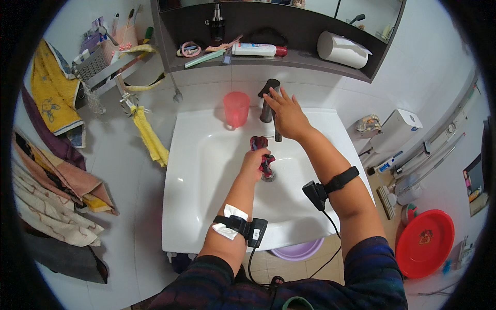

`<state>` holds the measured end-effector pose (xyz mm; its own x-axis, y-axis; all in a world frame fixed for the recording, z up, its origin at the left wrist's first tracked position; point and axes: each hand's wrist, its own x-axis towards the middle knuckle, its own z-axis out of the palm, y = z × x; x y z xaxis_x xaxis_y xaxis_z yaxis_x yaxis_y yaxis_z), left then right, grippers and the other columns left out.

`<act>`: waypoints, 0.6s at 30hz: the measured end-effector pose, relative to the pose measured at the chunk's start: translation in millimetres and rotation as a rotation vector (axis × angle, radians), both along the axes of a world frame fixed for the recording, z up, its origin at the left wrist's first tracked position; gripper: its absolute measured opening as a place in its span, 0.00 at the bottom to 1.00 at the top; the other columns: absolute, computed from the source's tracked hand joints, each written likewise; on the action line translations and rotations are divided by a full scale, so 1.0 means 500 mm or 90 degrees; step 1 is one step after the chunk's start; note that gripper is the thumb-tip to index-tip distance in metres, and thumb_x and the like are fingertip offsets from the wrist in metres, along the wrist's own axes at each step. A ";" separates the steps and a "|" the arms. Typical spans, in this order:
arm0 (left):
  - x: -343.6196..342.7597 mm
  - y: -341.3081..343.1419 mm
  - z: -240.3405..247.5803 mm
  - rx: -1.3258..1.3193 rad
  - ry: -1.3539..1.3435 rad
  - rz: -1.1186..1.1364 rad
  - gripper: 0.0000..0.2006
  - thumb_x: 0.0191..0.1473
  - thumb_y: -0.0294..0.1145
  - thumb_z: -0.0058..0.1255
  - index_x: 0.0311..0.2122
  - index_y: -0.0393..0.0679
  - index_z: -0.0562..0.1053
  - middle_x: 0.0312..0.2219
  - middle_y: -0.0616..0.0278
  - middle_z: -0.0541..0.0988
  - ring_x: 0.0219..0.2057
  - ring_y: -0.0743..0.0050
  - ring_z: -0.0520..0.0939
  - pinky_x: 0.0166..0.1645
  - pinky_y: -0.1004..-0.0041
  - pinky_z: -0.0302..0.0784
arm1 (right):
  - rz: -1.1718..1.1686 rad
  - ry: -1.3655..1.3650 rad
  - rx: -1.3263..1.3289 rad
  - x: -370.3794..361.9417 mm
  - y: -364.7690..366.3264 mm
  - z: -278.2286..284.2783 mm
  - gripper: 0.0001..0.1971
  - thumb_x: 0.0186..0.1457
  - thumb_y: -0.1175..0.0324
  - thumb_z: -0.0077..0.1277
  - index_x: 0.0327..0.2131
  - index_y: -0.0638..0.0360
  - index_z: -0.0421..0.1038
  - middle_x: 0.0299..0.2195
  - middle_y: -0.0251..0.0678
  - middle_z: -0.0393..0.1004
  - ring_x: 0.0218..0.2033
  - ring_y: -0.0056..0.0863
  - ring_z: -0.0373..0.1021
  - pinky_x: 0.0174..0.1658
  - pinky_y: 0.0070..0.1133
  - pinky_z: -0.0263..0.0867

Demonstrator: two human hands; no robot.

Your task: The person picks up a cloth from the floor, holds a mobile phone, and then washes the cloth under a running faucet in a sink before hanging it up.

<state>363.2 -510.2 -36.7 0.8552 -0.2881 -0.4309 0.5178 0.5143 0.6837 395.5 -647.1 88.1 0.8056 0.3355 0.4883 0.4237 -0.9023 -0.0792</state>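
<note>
Over the basin of a white sink (199,181), my left hand (252,164) is closed round a crumpled dark red and black patterned cloth (258,143). Part of the cloth sticks out above the fist and part hangs toward the drain (268,177). My right hand (290,119) is at the dark faucet (266,111), fingers stretched out and holding nothing. Its fingertips overlap the upper part of the faucet; whether they touch it I cannot tell. To the left of the faucet, a pink translucent cup (236,109) stands on the sink's back ledge.
Above the sink juts a dark shelf (305,61) with a toothpaste tube (254,49), a paper roll (342,50) and a dark pump bottle (217,26). Towels (57,201) hang at left. A red basin (425,244) stands at right; a purple basin (298,250) sits below the sink.
</note>
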 end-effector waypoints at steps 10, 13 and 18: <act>-0.059 0.010 0.104 -0.098 0.039 -0.156 0.06 0.45 0.28 0.51 0.30 0.40 0.69 0.21 0.62 0.71 0.22 0.70 0.72 0.25 0.74 0.71 | 0.027 0.475 0.910 -0.113 -0.073 -0.122 0.19 0.58 0.51 0.49 0.37 0.60 0.71 0.35 0.35 0.71 0.34 0.22 0.66 0.38 0.21 0.65; -0.101 -0.010 0.160 -0.124 -0.002 -0.268 0.08 0.47 0.29 0.48 0.34 0.39 0.69 0.24 0.63 0.72 0.23 0.73 0.73 0.27 0.75 0.72 | 0.139 0.540 1.090 -0.141 -0.067 -0.113 0.24 0.58 0.45 0.47 0.38 0.61 0.70 0.36 0.37 0.72 0.34 0.25 0.68 0.37 0.21 0.65; -0.138 -0.003 0.180 -0.194 -0.047 -0.344 0.11 0.47 0.31 0.48 0.37 0.39 0.68 0.27 0.62 0.72 0.25 0.75 0.74 0.29 0.75 0.74 | 0.195 0.624 1.145 -0.200 -0.051 -0.050 0.31 0.58 0.44 0.45 0.49 0.66 0.64 0.39 0.45 0.73 0.39 0.33 0.72 0.39 0.26 0.70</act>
